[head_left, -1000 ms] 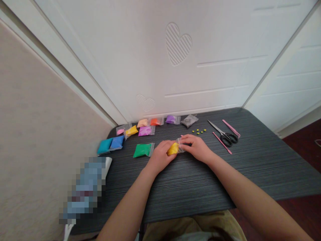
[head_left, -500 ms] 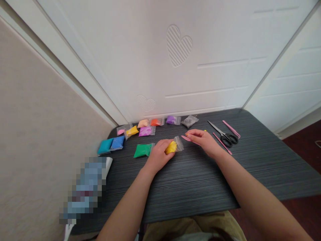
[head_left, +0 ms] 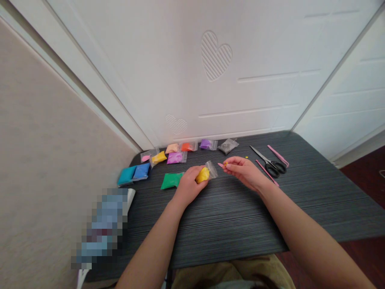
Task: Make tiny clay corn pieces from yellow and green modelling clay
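Note:
My left hand (head_left: 192,180) is wrapped round a clear zip bag of yellow modelling clay (head_left: 202,175), its open-looking end (head_left: 212,169) pointing right. The fingers of my right hand (head_left: 240,168) are pinched together on a small bit of yellow clay (head_left: 226,164). Beneath those fingers shows the tip of a pink modelling tool (head_left: 220,165); the rest is hidden by the hand. A bag of green clay (head_left: 171,181) lies just left of my left hand. A tiny yellow scrap (head_left: 247,157) sits on the table behind my right hand.
Scissors (head_left: 269,160), a thin pink tool (head_left: 267,173) and pink tweezers (head_left: 278,155) lie at the right. Along the back are several clay bags, among them orange (head_left: 187,147), purple (head_left: 206,144) and grey (head_left: 228,145). Blue bags (head_left: 140,171) and a blurred-out object (head_left: 104,224) are at the left.
My left hand has shifted slightly left with the yellow bag. My right hand has moved a little down, covering more of the pink tool; the yellow bit shows more plainly in its fingertips.

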### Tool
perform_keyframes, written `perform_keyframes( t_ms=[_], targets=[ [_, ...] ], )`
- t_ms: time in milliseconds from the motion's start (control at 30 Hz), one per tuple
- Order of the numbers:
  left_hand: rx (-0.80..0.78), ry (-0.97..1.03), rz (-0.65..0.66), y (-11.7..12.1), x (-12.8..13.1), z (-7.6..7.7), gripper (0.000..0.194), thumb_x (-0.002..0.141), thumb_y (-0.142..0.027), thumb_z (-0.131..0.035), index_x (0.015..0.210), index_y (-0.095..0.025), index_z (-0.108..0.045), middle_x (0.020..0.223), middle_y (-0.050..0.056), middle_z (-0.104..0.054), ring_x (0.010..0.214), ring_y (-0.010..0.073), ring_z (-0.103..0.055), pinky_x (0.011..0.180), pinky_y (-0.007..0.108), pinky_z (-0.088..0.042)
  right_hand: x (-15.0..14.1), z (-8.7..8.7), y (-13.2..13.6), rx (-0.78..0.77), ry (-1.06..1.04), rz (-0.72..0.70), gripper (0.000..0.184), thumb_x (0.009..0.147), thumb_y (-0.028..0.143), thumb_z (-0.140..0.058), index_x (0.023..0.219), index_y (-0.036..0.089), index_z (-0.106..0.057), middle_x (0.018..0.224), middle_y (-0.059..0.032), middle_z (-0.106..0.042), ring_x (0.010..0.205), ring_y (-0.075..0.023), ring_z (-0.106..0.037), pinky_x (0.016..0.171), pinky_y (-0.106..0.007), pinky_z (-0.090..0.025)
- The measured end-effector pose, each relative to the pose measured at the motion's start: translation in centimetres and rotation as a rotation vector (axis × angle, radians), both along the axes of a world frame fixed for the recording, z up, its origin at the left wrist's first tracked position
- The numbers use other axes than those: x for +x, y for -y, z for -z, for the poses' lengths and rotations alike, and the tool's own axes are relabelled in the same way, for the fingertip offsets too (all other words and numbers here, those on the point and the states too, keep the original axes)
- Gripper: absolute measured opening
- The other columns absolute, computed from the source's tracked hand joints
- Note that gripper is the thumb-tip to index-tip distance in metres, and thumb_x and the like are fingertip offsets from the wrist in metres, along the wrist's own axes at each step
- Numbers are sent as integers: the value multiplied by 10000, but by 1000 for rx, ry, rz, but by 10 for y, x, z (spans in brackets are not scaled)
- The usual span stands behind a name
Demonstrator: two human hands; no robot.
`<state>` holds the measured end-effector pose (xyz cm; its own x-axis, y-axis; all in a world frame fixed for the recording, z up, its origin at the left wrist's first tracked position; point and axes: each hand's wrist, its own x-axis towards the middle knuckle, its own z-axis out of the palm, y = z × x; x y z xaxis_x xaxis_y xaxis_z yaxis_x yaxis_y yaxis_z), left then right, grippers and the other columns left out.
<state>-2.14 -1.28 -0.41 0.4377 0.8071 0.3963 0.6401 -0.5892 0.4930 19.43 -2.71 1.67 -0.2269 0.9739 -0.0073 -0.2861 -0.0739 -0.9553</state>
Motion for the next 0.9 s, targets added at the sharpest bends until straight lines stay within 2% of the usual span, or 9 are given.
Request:
perform_keyframes(
  t_ms=[100, 233, 367, 633, 900],
  targets=[
    [-5, -1, -5, 0, 0, 0, 374, 724, -236, -563, 1089, -181, -500, 1064, 49, -574, 992, 183, -517, 885, 333, -407, 0, -1, 0, 48, 30, 16, 127, 681, 263, -637, 780, 211, -578, 795, 27, -597, 743, -84, -563, 754, -261, -419],
    [-10, -2, -9, 0, 0, -1, 368, 727, -244, -564, 1084, -183, -499, 1057, 45, -573, 980, 179, -520, 878, 323, -409, 0, 0, 0, 171, 238, 58, 150, 750, 340, -550, 814, 208, -522, 766, 26, -578, 708, -87, -556, 719, -266, -428],
    [-4, 5, -35, 0, 0, -2, 360, 723, -257, -573, 1069, -182, -506, 1040, 40, -578, 958, 175, -529, 865, 311, -417, -1, 3, 0, 247, 420, 49, 211, 797, 380, -464, 796, 185, -545, 733, 4, -589, 699, -110, -547, 707, -280, -427],
    [1, 41, -157, -7, -5, 0, 363, 722, -303, -578, 1057, -176, -522, 1024, 48, -584, 927, 179, -544, 851, 321, -430, -13, 13, 5, 513, 846, -29, 161, 764, 215, -500, 829, 204, -646, 814, -32, -616, 877, -177, -541, 886, -355, -357],
    [11, 40, -132, -11, -6, 4, 385, 705, -259, -595, 1073, -178, -514, 1061, 53, -564, 993, 189, -509, 901, 341, -397, -11, 17, 5, 603, 999, -114, 231, 744, 163, -506, 931, 206, -634, 902, -28, -630, 904, -160, -554, 904, -317, -373]
  ],
)
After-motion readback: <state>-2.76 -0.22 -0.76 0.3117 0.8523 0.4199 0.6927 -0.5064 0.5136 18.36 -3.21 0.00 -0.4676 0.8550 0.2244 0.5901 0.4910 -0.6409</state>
